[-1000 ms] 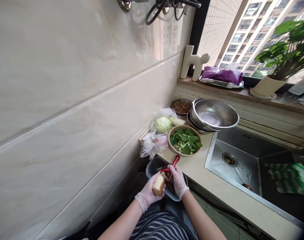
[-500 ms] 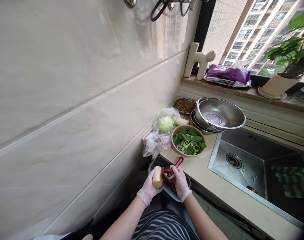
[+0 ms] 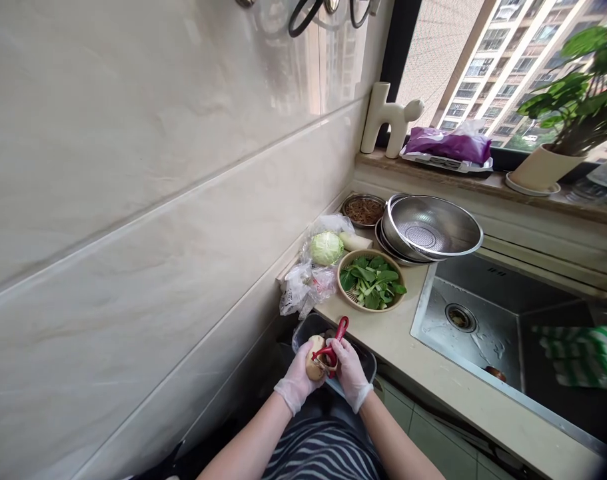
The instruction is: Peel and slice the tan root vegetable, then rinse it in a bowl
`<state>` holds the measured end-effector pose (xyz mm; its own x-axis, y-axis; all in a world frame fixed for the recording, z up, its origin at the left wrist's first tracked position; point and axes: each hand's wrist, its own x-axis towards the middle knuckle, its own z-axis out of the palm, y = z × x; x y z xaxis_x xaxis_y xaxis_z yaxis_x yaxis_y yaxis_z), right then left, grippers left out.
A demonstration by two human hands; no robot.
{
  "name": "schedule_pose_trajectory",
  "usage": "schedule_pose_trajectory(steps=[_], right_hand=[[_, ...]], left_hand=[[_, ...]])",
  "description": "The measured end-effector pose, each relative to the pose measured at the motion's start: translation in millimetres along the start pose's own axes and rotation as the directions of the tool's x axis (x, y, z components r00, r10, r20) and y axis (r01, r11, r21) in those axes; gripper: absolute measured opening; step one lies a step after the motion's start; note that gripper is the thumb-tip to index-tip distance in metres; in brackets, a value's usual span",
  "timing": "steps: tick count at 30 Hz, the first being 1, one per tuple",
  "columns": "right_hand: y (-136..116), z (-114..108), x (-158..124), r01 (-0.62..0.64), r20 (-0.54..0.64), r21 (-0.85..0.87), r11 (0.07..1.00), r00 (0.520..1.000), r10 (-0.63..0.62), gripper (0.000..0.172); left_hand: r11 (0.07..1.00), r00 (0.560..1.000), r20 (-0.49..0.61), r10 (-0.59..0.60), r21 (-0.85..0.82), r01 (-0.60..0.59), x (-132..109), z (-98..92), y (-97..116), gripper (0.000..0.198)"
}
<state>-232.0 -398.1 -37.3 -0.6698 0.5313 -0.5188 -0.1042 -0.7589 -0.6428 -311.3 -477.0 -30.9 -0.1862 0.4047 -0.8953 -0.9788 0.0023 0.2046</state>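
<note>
Head view: left hand [image 3: 297,381] fingers still grip potato [image 3: 314,349]; right hand [image 3: 347,367] fingers pinching peeler [image 3: 333,343], now tilted steeper.

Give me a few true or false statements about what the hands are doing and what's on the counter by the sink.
1. The left hand holds a potato. True.
2. The right hand holds a red peeler. True.
3. The basket of greens sits inside the sink. False: it sits on the counter, left of the sink.
4. The hands are bare. False: both wear thin clear gloves.
5. The colander is full of greens. False: it holds none.
</note>
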Motion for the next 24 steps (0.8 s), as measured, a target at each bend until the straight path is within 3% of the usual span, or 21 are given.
schedule_pose_trajectory(steps=[4,10,14,16,18,20,24], right_hand=[[-3.3,-2.7,12.4,0.02,-0.045,-0.055,0.998,0.999,-0.022,0.034],[-4.4,-6.1,31.0,0.203,-0.08,-0.32,0.925,0.967,-0.24,0.034],[2.5,-14.2,32.1,0.284,-0.064,-0.418,0.863,0.939,-0.339,0.034],[6.6,-21.0,32.5,0.358,0.009,-0.537,0.764,0.908,-0.42,0.032],[11.8,-27.9,34.7,0.422,0.127,-0.698,0.579,0.868,-0.479,0.027],[17.9,-34.5,38.6,0.423,0.211,-0.804,0.417,0.859,-0.466,0.023],[26.6,-47.7,46.7,0.36,0.193,-0.848,0.39,0.893,-0.406,0.021]], left_hand=[[0.999,0.997,0.071,-0.037,0.036,0.035,-12.0,-1.1,3.9,0.028],[0.992,0.989,0.118,-0.087,0.096,0.076,-32.3,-16.2,8.8,0.038],[0.992,0.986,0.161,-0.053,0.12,0.034,-37.7,-31.1,12.9,0.039],[0.991,0.988,0.151,0.015,0.131,-0.035,-37.1,-33.6,14.1,0.039],[0.988,0.99,0.114,0.08,0.123,-0.094,-34.8,-32.3,14.5,0.037],[0.989,0.993,0.069,0.096,0.105,-0.103,-31.5,-29.2,14.3,0.037],[0.997,0.997,0.062,0.05,0.06,-0.053,-24.9,-25.1,13.9,0.039]])
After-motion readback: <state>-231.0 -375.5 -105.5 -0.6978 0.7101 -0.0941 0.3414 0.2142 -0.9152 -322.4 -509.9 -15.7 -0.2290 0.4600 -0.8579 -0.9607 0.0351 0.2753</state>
